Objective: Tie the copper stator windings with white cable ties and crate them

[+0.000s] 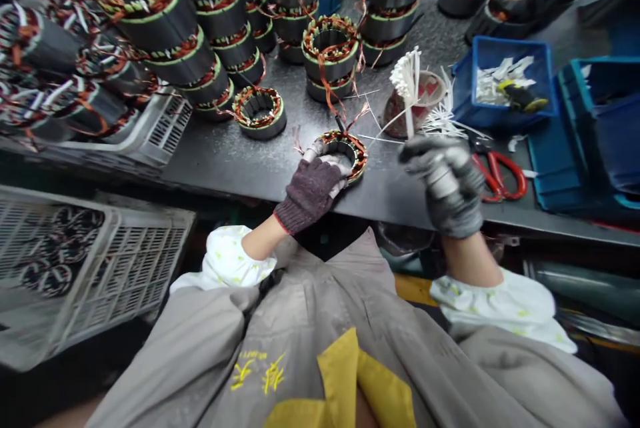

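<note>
My left hand (pixel 319 183), in a dark knitted glove with pale fingertips, grips the near-left rim of a wound motor stator (pixel 356 160) on the bench. Copper leads and a dark sleeve rise from the stator's far side. To the right, my right hand (pixel 445 181), in a grey stained glove, is raised over the bench edge with its fingers curled, slightly blurred. A bundle of white cable ties (pixel 407 81) stands just beyond its fingertips; whether the fingers touch it, or what they hold, I cannot make out. Red-handled cutters (pixel 506 176) lie beside this hand.
Stacked stators (pixel 170 28) fill the back and left of the bench (pixel 220 161). A single stator (pixel 260 113) sits left of my left hand. Behind the ties is a reddish cup (pixel 431 89). Blue bins (pixel 505 115) stand right; a white crate (pixel 135 261) is lower left.
</note>
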A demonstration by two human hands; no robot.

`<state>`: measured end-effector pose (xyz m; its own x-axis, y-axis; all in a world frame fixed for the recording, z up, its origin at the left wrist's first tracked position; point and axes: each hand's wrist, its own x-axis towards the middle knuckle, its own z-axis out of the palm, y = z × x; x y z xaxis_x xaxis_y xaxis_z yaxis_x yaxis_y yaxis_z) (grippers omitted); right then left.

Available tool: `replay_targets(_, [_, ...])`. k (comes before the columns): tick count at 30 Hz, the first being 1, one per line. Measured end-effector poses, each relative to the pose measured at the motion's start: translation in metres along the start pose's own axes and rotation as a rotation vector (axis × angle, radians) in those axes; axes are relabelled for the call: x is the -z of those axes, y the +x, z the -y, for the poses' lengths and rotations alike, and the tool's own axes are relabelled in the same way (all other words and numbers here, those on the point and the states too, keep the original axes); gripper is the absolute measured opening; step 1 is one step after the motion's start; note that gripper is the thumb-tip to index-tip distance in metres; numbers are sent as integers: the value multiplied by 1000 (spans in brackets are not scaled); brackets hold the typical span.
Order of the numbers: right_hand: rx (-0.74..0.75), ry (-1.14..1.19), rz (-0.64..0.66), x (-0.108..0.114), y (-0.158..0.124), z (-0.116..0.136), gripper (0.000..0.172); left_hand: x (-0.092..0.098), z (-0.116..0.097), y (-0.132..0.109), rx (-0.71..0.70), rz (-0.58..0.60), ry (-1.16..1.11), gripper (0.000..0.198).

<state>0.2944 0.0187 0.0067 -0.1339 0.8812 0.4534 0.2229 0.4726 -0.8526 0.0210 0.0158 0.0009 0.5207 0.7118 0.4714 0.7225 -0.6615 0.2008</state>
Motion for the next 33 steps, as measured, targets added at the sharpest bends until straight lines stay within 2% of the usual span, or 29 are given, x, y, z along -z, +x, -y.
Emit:
replay_targets(2, [17,74,74,-14,-33,17,20,-1,1,-1,14,3,5,26])
replay_targets(4, [-32,146,143,-26,-61,23,16,0,3,-1,13,8,11,25])
replay_targets(7, [-129,202,161,-36,-82,20,17,1,5,-1,6,18,15,25])
replay_targets(11, [-125,182,164,-47,-67,15,23,2,5,-1,57,13,-35,23])
replay_targets(14, [-114,188,118,-62,-44,14,29,-2,-1,-3,86,-64,-109,25])
replay_targets(16, [-219,255,15,-74,-33,14,34,-6,-7,-3,189,-145,-151,31])
replay_targets(19, [-485,442,-127,-86,-26,13,42,-10,-16,-2,335,-217,-185,38])
replay_targets(22, [-621,547,-174,-88,-25,16,46,-11,-18,3,267,-212,-186,29])
replay_targets(27, [-540,393,-104,-87,-20,18,39,-11,-13,3,183,-221,-148,25])
replay_targets(33, [-268,19,-10,-78,-8,3,39,-5,-10,-4,71,-199,-150,33])
